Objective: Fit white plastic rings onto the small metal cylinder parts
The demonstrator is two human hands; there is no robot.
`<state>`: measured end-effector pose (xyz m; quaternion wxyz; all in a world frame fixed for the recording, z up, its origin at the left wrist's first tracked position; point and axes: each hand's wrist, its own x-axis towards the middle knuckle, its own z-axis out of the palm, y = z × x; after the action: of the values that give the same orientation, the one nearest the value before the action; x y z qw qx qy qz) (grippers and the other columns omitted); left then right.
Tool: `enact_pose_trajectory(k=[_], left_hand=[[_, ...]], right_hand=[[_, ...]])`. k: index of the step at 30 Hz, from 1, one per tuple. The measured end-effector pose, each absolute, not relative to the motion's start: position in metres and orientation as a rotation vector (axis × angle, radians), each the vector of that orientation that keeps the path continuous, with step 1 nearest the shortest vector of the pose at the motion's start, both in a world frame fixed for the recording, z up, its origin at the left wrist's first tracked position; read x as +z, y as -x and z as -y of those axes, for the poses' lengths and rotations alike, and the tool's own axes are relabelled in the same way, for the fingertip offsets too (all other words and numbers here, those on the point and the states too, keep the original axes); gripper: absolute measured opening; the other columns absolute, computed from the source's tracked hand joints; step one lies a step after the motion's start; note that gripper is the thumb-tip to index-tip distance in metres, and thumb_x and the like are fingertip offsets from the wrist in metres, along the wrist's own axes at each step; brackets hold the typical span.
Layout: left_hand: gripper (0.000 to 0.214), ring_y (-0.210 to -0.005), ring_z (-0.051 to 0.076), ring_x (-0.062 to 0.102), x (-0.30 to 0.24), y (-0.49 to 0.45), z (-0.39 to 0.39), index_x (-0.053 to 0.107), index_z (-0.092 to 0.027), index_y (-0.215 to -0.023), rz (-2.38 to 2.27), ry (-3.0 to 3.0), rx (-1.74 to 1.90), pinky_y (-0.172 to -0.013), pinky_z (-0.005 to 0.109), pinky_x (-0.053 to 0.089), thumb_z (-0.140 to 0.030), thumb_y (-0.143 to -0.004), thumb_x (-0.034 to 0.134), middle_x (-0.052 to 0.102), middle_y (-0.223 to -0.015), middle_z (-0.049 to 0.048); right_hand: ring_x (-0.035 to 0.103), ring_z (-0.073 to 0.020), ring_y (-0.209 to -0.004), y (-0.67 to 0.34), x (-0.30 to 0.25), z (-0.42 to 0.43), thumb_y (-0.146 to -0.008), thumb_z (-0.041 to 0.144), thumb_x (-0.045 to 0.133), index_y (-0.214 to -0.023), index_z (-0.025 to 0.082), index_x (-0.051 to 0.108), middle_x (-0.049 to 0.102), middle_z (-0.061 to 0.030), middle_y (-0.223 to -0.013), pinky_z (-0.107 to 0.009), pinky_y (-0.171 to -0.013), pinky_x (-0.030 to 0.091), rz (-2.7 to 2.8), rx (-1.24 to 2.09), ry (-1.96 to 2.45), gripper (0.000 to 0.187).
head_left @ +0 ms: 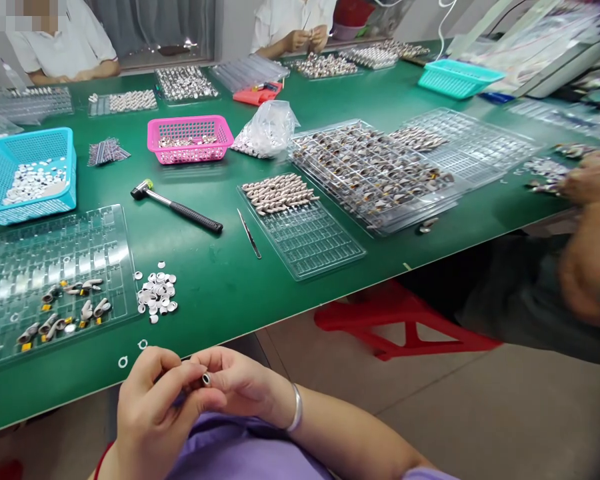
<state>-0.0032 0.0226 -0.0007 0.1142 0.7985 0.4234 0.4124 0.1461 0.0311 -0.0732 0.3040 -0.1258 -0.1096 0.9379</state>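
A small dark-mouthed part (206,379) was held off the table (205,280), nearer the body than the hammer (177,208). It was pinched between thumb and index finger of the left hand (155,403). Right hand (243,381) was brought up against it, thumb close beside the part, fingers curled; whether the part was pinched there too could not be told, since the fingertips were covered. Most of the part was hidden.

White caps (157,293) were heaped on the near side of the hammer. Two flat white rings, one (143,344) just beside the other (123,362), were placed past the heap, closer to the table edge. To the hammer's left and nearer, a clear tray (123,243) was loaded with grey parts (99,310), some yellow-tipped. Tweezers (249,233) were laid right of the hammer; farther right, a small tray (313,243) was partly filled with beige pieces (280,193). Beyond the hammer, a pink basket (190,157) was set. Left of it, a blue basket (30,212) was stocked with white pieces (33,183).
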Motion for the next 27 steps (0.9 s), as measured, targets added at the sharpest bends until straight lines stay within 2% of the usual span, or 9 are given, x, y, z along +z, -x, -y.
enact_pose_trajectory(k=[5,9,13,19,21,25,27], left_hand=[[0.016,-0.062,0.01,0.056,-0.005,0.008,-0.019,0.07,-0.017,-0.095,-1.253,-2.397,1.159,-0.054,0.021,0.05,-0.028,-0.084,0.073,0.056,-0.076,0.0004],[0.017,-0.066,0.011,0.057,-0.007,0.015,-0.018,0.071,-0.019,-0.099,-1.286,-2.391,1.161,-0.056,0.021,0.05,-0.026,-0.084,0.073,0.056,-0.08,0.0011],[0.018,-0.063,0.011,0.057,-0.005,0.016,-0.019,0.073,-0.022,-0.097,-1.307,-2.457,1.214,-0.056,0.023,0.048,-0.031,-0.082,0.075,0.058,-0.076,0.0003],[0.018,-0.064,0.012,0.057,-0.003,0.015,-0.021,0.073,-0.019,-0.097,-1.274,-2.506,1.212,-0.057,0.024,0.047,-0.03,-0.082,0.075,0.059,-0.075,0.0007],[0.022,-0.068,0.012,0.057,-0.004,0.015,-0.02,0.071,-0.017,-0.1,-1.236,-2.463,1.209,-0.059,0.024,0.049,-0.027,-0.081,0.077,0.06,-0.079,0.0015],[0.025,-0.075,0.013,0.061,-0.004,0.016,-0.017,0.068,-0.015,-0.101,-1.128,-2.357,1.281,-0.065,0.025,0.053,-0.005,-0.079,0.074,0.064,-0.084,0.0024],[0.029,-0.076,0.014,0.063,-0.004,0.015,-0.016,0.069,-0.016,-0.1,-1.098,-2.384,1.305,-0.067,0.026,0.054,0.0,-0.077,0.072,0.066,-0.085,0.0026]], right_hand=[[0.056,-0.0076,-0.062,-0.147,-0.066,-0.03,-0.056,0.034,0.095,-0.081,0.01,0.067,0.063,0.0009,-0.072,-0.022,-0.066,0.043,0.278,2.472,0.342,0.044],[0.062,-0.0085,-0.071,-0.152,-0.053,-0.032,-0.059,0.03,0.094,-0.086,0.012,0.066,0.068,-0.0008,-0.079,-0.02,-0.069,0.046,0.311,2.29,0.407,0.043],[0.065,-0.0083,-0.068,-0.155,-0.05,-0.035,-0.056,0.025,0.095,-0.081,0.015,0.063,0.071,0.0003,-0.078,-0.019,-0.066,0.05,0.452,2.182,0.491,0.042],[0.067,-0.0098,-0.067,-0.157,-0.052,-0.035,-0.06,0.028,0.093,-0.074,0.015,0.066,0.073,-0.0006,-0.075,-0.023,-0.069,0.053,0.587,2.103,0.607,0.033],[0.067,-0.01,-0.066,-0.157,-0.051,-0.035,-0.058,0.028,0.094,-0.073,0.015,0.067,0.073,-0.0004,-0.073,-0.023,-0.068,0.053,0.552,2.107,0.603,0.033],[0.064,-0.009,-0.063,-0.154,-0.048,-0.035,-0.06,0.03,0.093,-0.075,0.014,0.069,0.071,-0.0003,-0.069,-0.021,-0.065,0.05,0.436,2.129,0.54,0.033],[0.063,-0.0081,-0.062,-0.153,-0.048,-0.036,-0.06,0.029,0.094,-0.074,0.014,0.069,0.071,-0.001,-0.07,-0.02,-0.063,0.048,0.379,2.173,0.476,0.032]])
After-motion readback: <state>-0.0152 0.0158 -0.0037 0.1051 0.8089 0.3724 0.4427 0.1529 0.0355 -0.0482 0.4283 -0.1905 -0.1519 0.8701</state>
